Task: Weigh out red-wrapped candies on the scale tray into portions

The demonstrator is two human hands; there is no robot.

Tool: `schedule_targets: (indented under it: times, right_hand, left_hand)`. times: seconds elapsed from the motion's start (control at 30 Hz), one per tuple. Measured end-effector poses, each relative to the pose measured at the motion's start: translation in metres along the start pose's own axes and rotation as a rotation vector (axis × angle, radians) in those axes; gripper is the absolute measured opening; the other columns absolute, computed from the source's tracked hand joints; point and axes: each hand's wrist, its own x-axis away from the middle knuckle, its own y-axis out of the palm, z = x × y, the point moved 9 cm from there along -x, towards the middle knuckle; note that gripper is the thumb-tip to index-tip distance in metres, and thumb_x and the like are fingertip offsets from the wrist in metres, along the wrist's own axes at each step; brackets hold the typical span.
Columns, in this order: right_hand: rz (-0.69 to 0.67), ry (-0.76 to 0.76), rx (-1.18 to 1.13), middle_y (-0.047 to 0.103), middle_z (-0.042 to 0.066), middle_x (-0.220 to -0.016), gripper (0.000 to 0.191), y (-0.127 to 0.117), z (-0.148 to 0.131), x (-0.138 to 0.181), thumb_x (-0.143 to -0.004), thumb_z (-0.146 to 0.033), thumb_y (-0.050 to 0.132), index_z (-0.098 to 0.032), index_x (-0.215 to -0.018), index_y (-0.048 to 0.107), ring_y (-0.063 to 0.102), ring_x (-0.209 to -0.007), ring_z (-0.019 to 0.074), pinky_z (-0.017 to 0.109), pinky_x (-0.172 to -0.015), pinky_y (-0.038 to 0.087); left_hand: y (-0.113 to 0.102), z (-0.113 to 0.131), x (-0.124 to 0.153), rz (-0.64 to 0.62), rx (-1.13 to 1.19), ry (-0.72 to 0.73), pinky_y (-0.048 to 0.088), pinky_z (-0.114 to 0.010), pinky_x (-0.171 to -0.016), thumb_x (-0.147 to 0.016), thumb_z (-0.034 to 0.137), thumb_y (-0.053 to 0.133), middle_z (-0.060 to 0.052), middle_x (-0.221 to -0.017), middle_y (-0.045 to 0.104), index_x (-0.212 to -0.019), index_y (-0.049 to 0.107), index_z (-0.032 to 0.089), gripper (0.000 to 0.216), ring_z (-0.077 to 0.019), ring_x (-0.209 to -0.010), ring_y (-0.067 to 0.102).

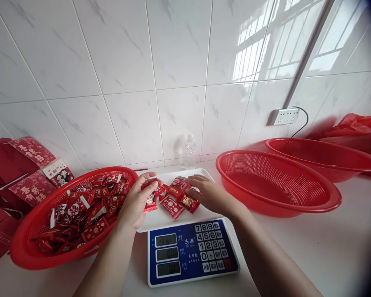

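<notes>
A digital scale [191, 251] with a blue keypad panel stands in front of me, and several red candy packets [173, 206] lie on its white tray [163, 222]. My left hand [137, 202] is curled around a few red packets at the tray's left edge. My right hand [208, 192] lies flat, palm down, fingers stretched over the packets on the tray's right side. A red basket [27, 247] heaped with more red candy packets sits at my left, right beside my left hand.
Two empty red mesh baskets [278, 185] [324, 159] stand at the right. A clear water bottle [190, 152] stands against the tiled wall. Red boxes and envelopes [27, 173] are stacked far left. A wall socket [285, 116] and red plastic bag [358, 128] are at the right.
</notes>
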Motion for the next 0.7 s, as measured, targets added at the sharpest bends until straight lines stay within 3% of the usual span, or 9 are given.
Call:
schedule_targets:
  times: [0.13,0.23,0.37,0.47,0.57,0.63,0.7]
  right_hand:
    - [-0.085,0.171,0.039,0.056,0.013,-0.129,0.044,0.000,0.030,0.006,-0.090,-0.038,0.044,-0.017,-0.128,0.054,0.050,-0.118,0.0281,0.043,-0.097,0.039]
    - [-0.158,0.177,-0.016,0.053,0.011,-0.133,0.055,0.009,0.031,0.007,-0.087,-0.047,0.049,-0.024,-0.137,0.044,0.048,-0.121,0.0292,0.045,-0.098,0.038]
    - [-0.236,0.085,-0.057,0.029,0.009,-0.150,0.085,0.031,0.004,0.003,-0.075,-0.068,0.054,-0.034,-0.146,0.023,0.018,-0.138,0.0356,0.055,-0.107,0.023]
    - [-0.293,0.019,-0.062,0.007,0.006,-0.157,0.093,0.051,-0.020,0.002,-0.068,-0.076,0.052,-0.038,-0.146,0.019,-0.003,-0.139,0.0404,0.065,-0.106,0.004]
    - [-0.321,-0.072,-0.072,0.007,0.001,-0.157,0.068,0.062,-0.039,0.004,-0.080,-0.069,0.045,-0.041,-0.141,0.033,-0.008,-0.139,0.0383,0.068,-0.103,-0.003]
    - [-0.310,-0.106,-0.059,0.015,-0.004,-0.155,0.045,0.061,-0.041,0.005,-0.089,-0.054,0.043,-0.041,-0.132,0.047,-0.004,-0.140,0.0362,0.070,-0.103,-0.002]
    - [-0.270,-0.100,-0.025,0.022,-0.006,-0.153,0.033,0.054,-0.034,0.004,-0.092,-0.039,0.043,-0.041,-0.122,0.057,0.002,-0.141,0.0348,0.069,-0.104,0.002]
  left_hand:
    - [0.001,0.001,0.001,-0.009,0.009,0.013,0.043,-0.020,-0.049,-0.065,0.030,0.076,-0.004,-0.086,0.063,-0.102,0.057,0.019,0.043,-0.0133,-0.068,0.056]
    - [0.003,0.000,0.001,-0.022,0.008,0.015,0.042,-0.020,-0.050,-0.065,0.032,0.076,-0.002,-0.085,0.062,-0.100,0.058,0.019,0.042,-0.0100,-0.060,0.054]
    - [0.004,-0.001,0.000,-0.031,0.005,0.013,0.042,-0.020,-0.051,-0.066,0.033,0.076,-0.001,-0.084,0.061,-0.099,0.058,0.020,0.040,-0.0087,-0.058,0.052]
    - [0.003,-0.001,0.001,-0.027,-0.004,0.012,0.042,-0.021,-0.051,-0.067,0.033,0.075,-0.001,-0.086,0.061,-0.101,0.057,0.020,0.040,-0.0093,-0.060,0.053]
    - [0.003,0.000,0.001,-0.030,-0.024,0.022,0.043,-0.021,-0.052,-0.068,0.033,0.074,-0.002,-0.086,0.062,-0.101,0.057,0.020,0.039,-0.0108,-0.064,0.054]
    - [0.003,0.001,0.002,-0.035,-0.036,0.029,0.043,-0.021,-0.053,-0.069,0.033,0.073,-0.001,-0.084,0.062,-0.101,0.056,0.020,0.038,-0.0113,-0.064,0.055]
    - [0.004,0.001,0.002,-0.032,-0.046,0.029,0.042,-0.021,-0.052,-0.069,0.033,0.072,-0.001,-0.083,0.061,-0.101,0.056,0.020,0.038,-0.0105,-0.062,0.054]
